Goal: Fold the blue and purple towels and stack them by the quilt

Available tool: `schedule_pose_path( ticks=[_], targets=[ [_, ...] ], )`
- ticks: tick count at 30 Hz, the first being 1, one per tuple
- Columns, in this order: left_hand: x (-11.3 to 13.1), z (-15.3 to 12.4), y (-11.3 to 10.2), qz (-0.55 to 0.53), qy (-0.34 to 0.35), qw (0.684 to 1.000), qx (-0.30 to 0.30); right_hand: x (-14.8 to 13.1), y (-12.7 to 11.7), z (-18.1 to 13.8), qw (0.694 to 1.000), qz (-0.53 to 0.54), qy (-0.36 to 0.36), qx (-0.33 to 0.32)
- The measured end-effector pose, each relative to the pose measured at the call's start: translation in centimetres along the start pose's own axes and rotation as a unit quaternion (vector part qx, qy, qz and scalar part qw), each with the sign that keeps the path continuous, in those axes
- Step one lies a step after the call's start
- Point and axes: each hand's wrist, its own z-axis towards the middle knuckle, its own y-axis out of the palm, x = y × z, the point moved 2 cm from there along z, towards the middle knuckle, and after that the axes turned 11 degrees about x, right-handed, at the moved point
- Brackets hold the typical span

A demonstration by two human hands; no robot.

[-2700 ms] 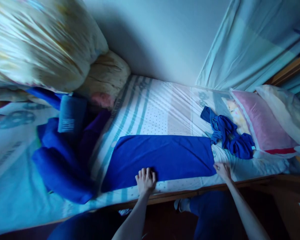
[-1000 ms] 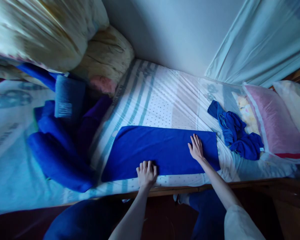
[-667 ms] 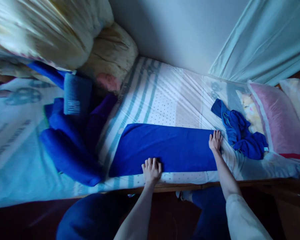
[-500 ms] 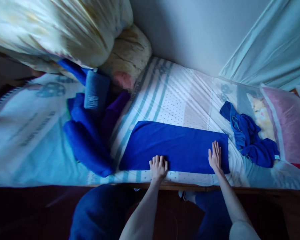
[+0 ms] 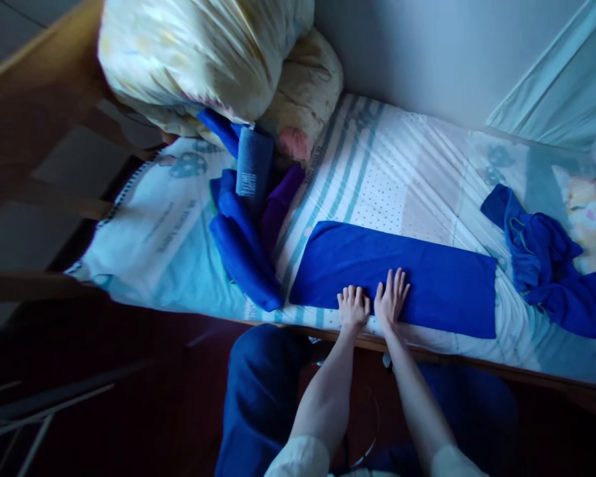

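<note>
A folded blue cloth (image 5: 427, 278) lies flat on the bed near its front edge. Whether it is a towel or a garment I cannot tell. My left hand (image 5: 353, 308) rests on the cloth's near edge, left of its middle, with fingers lightly bent and apart. Just to the right of it, my right hand (image 5: 391, 298) presses flat on the cloth, fingers spread. Neither holds anything. Beyond the cloth's left end are rolled blue cloths (image 5: 246, 255), a grey-blue roll with lettering (image 5: 253, 165) and a purple cloth (image 5: 283, 199). A crumpled blue garment (image 5: 541, 248) sits on the right.
Patterned white and teal sheet (image 5: 392, 165) covers the bed. A large pale bundle (image 5: 203, 53) stands at the back left, by a wooden post (image 5: 44, 86). The wall (image 5: 417, 59) and a light curtain (image 5: 556, 86) border the far side.
My right hand has slid left along the cloth, from its right end to beside my left hand. The view has shifted left, showing more of the bed's left end.
</note>
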Motion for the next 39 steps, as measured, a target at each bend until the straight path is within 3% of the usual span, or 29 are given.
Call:
schedule_pose_path(
  ticks=[3,10,18,22,29,32,36,39],
  targets=[
    [0.1,-0.1,-0.1,0.019,0.0,1.0,0.01,-1.7,1.6,-1.0,0.999,-0.032,-0.019,0.012],
    [0.0,-0.2,-0.4,0.015,0.002,0.999,0.029,-1.1,1.8,-0.8,0.996,-0.054,-0.027,0.063],
    [-0.7,-1.0,-0.7,-0.097,0.024,0.992,0.079,-1.2,2.1,-1.0,0.995,-0.05,-0.023,0.077],
    [-2.5,1.5,-1.4,-0.088,0.063,0.99,0.09,-1.3,1.8,-1.1,0.996,-0.042,-0.014,0.074],
    [-8.8,7.7,-3.4,-0.012,0.008,0.993,0.117,-1.9,1.2,-1.0,0.997,-0.036,-0.01,0.07],
    [-8.2,8.8,-3.4,-0.007,0.035,0.992,0.118,-2.0,1.1,-1.0,0.997,-0.036,-0.008,0.073],
    [-5.5,10.0,-2.3,-0.028,0.18,0.983,0.027,-2.0,1.1,-1.0,0.996,-0.033,-0.008,0.078],
    [-6.0,12.5,-2.1,-0.013,0.142,0.989,0.042,-1.9,1.2,-1.0,0.997,-0.033,-0.009,0.075]
  ],
)
